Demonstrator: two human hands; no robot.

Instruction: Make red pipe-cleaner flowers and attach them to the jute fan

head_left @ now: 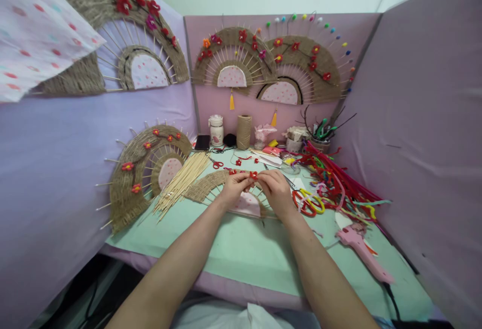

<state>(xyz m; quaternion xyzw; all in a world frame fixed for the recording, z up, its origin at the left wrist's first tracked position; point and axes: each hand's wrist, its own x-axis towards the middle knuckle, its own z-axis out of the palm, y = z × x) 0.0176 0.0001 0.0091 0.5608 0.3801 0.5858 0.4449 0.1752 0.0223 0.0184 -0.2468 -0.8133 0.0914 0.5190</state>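
Between my two hands, above a twine-wrapped fan (205,187) lying on the table, is a small red flower (253,175) that looks made of pipe cleaner. My left hand (236,188) pinches it from the left, thumb and fingertips together. From the other side my right hand (274,187) closes its fingertips on the same flower. The fan has thin stick ribs and a dotted cloth half-circle (246,205) at its base, partly covered by my hands. Another red flower (232,172) shows just behind my left hand.
A pink glue gun (363,253) with a cord lies at the right. Red- and yellow-handled scissors (309,202) rest beside heaped pipe cleaners (339,173). Thin sticks (183,181) spread out at the left, near small red scissors (216,163). A twine roll (244,132) stands at the back.
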